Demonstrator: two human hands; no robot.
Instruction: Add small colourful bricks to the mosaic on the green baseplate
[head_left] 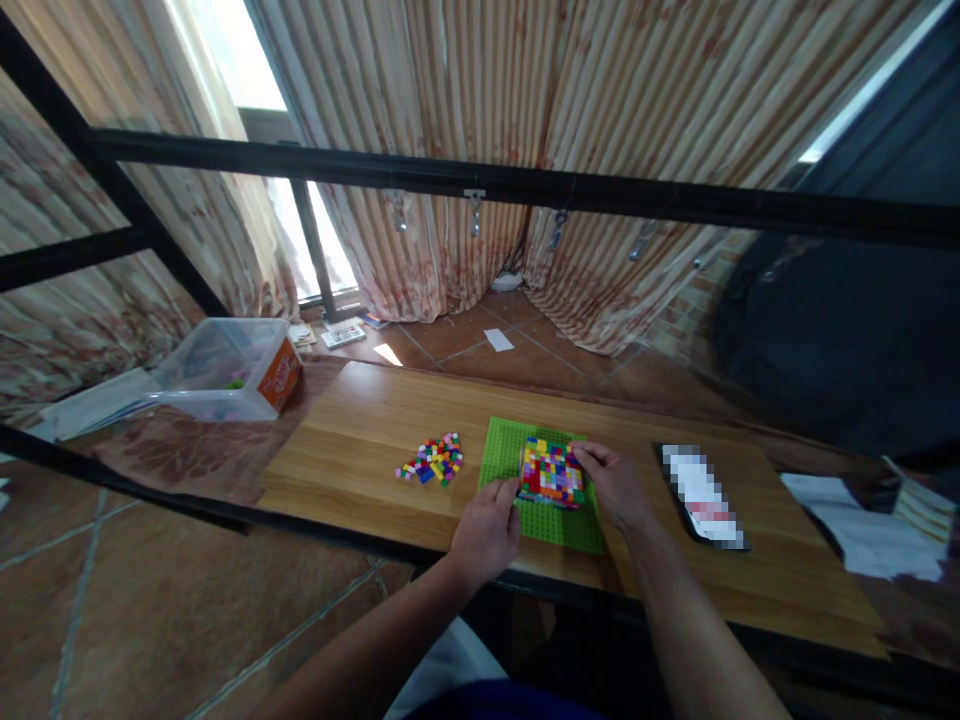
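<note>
A low block built of many-coloured toy bricks (553, 474) stands on a green studded baseplate (501, 450). My left hand (487, 525) is curled, with its fingertips at the block's near left corner. From the other side, my right hand (611, 482) reaches in with thumb and fingers pinched together at the block's far right corner. Whatever lies between those right fingertips is too small to make out. Left of the baseplate, a loose pile of small coloured bricks (436, 460) is spread on the wooden table (360, 440).
A phone-like black object with a blurred surface (701, 497) lies at the right. Beyond the table's left end sits a clear plastic box (217, 370) with an orange label. Papers (870, 525) lie past the right end. A dark metal bar (450, 178) crosses ahead, with clips hanging from it.
</note>
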